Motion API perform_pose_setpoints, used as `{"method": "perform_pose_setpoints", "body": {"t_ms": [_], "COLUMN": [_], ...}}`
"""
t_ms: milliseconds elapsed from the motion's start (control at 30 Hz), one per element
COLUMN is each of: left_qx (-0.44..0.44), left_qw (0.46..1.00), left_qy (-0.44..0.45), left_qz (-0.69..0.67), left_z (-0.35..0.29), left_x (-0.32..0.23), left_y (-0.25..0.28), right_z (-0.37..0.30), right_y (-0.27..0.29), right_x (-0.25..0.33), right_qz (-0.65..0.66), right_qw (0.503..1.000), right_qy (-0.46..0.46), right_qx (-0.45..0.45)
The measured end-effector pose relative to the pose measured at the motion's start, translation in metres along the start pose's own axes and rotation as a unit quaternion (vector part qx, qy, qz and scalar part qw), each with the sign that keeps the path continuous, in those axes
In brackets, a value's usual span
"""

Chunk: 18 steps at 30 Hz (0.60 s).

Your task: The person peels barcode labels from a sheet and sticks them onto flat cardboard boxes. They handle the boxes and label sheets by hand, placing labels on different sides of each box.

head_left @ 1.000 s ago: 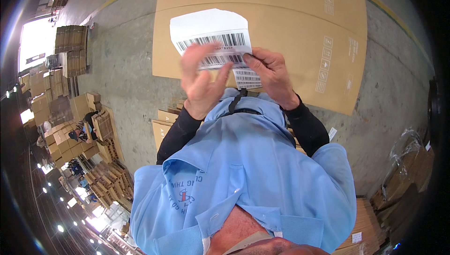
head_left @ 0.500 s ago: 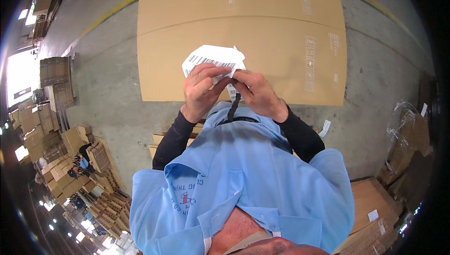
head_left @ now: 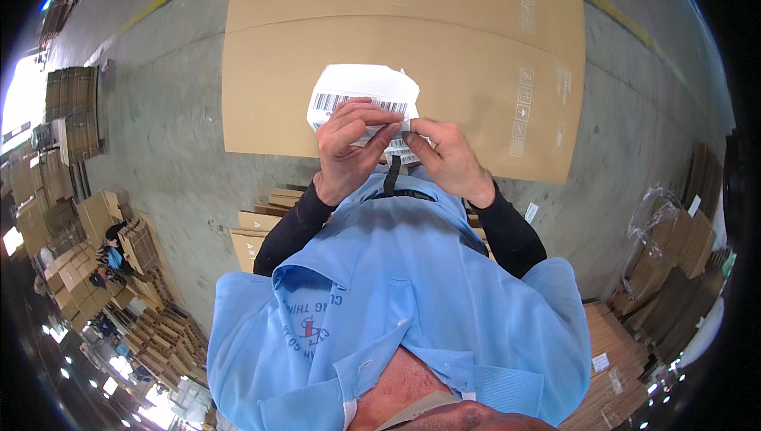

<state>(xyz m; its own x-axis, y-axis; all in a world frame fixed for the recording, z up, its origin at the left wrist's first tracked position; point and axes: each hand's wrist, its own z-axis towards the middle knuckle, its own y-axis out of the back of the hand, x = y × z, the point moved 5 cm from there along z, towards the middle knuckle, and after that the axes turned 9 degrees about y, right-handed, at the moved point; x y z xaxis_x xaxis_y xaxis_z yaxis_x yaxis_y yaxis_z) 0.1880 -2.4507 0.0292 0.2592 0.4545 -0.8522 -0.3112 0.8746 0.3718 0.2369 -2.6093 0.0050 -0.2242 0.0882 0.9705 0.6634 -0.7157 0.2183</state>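
A white sheet of barcode labels [head_left: 361, 80] is held up in front of me, above a large flat brown cardboard box [head_left: 277, 90]. My left hand [head_left: 350, 141] pinches the sheet near its lower right part, thumb and fingertips together. Close beside it, my right hand [head_left: 445, 153] pinches the right edge of the labels between thumb and forefinger. The fingertips of both hands almost meet there. A narrower strip of labels hangs below between the hands, near a black strap [head_left: 391, 176] at my waist.
Flat cardboard pieces [head_left: 252, 245] lie close by at my left. A small white label [head_left: 531, 212] is on the concrete floor at the right. Stacked cardboard [head_left: 614, 360] stands at the lower right. Pallets and cartons [head_left: 139, 245] fill the far left, where a person [head_left: 115, 256] is visible.
The label sheet has been turned flatter toward me, showing more of its face. My right thumb and fingers have shifted slightly along its edge. The view has moved slightly.
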Motion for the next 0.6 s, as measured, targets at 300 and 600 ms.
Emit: {"method": "perform_pose_setpoints", "body": {"t_ms": [300, 600], "left_qx": [-0.318, -0.477], "left_qw": [0.921, 0.859], "left_qy": [0.041, -0.065], "left_qz": [-0.222, -0.172], "left_z": [0.000, -0.010], "left_x": [0.024, 0.010], "left_y": [0.059, 0.129], "right_z": [0.037, 0.093], "right_y": [-0.025, -0.031], "right_x": [-0.066, -0.197], "right_qz": [0.091, 0.073], "right_qw": [0.992, 0.977], "right_qy": [-0.065, -0.153], "right_qx": [-0.057, -0.132]}}
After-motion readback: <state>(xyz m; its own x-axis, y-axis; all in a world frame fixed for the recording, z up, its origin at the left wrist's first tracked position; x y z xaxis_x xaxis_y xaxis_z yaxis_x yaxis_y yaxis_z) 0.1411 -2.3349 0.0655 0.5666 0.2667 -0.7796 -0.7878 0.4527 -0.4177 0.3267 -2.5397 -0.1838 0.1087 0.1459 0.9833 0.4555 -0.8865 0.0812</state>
